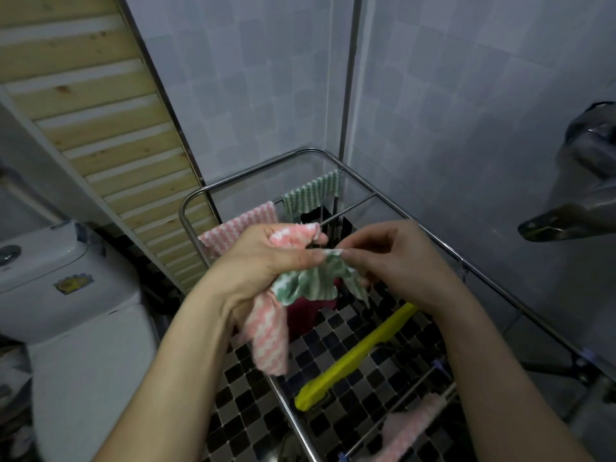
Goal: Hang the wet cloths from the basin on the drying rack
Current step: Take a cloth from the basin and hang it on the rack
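Pink cloth [270,335] in left hand [263,258]; right hand [393,261] pinches green cloth [306,285].

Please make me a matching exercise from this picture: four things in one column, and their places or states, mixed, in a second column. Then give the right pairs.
Column one
1. crumpled green cloth
2. crumpled pink cloth
3. flat green cloth
4. yellow object

Column two
A. lies low, under the drying rack rails
B. dangles from the left hand
C. hangs over a far rail
D. edge pinched by the right hand

Pairs: 1-D, 2-B, 3-C, 4-A
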